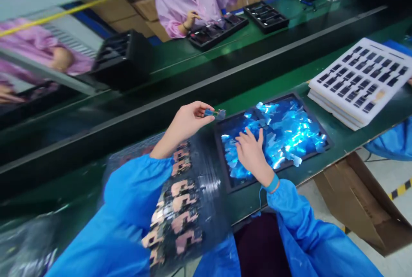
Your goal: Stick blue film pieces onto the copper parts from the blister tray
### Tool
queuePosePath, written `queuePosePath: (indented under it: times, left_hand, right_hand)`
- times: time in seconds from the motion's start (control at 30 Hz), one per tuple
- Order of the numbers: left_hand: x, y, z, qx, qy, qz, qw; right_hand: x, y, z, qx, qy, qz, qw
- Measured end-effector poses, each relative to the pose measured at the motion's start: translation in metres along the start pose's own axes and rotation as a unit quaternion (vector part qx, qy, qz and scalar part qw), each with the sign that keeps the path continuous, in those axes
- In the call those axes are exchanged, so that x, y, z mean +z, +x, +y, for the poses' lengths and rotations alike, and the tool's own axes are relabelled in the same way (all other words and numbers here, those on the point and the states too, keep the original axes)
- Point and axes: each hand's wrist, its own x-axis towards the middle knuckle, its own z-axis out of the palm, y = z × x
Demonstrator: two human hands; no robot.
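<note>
Small part pinched in left hand; right hand spread loose over blue film scraps

Glare whitens the blue film — the lower left is blurred.

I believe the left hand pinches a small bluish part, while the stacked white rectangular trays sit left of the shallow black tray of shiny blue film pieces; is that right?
Not quite: the head view shows the stacked white trays to the right of the shallow black tray, not left. The left hand does pinch a small bluish part, and the tray holds shiny blue film pieces.
</note>
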Motion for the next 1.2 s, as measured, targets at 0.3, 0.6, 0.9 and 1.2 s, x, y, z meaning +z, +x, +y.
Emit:
queuePosePath:
  times: [0.3,0.6,0.9,1.2]
  left_hand:
    - [-0.002,-0.149,0.018,-0.042,-0.129,0.075,0.988]
    - [0.016,-0.2,0.009,0.048,-0.032,0.062,0.996]
    - [0.018,-0.223,0.004,-0.026,-0.2,-0.016,0.979]
    - [0.016,-0.232,-0.005,-0.07,-0.307,-0.012,0.949]
  right_hand:
    - [-0.033,0.004,-0.039,-0.124,0.249,0.09,0.956]
    - [-0.042,-0.008,-0.058,-0.171,0.31,0.028,0.935]
    - [-0.043,-0.027,-0.063,-0.197,0.223,0.061,0.953]
    - [-0.043,-0.038,-0.071,-0.268,0.138,0.148,0.942]
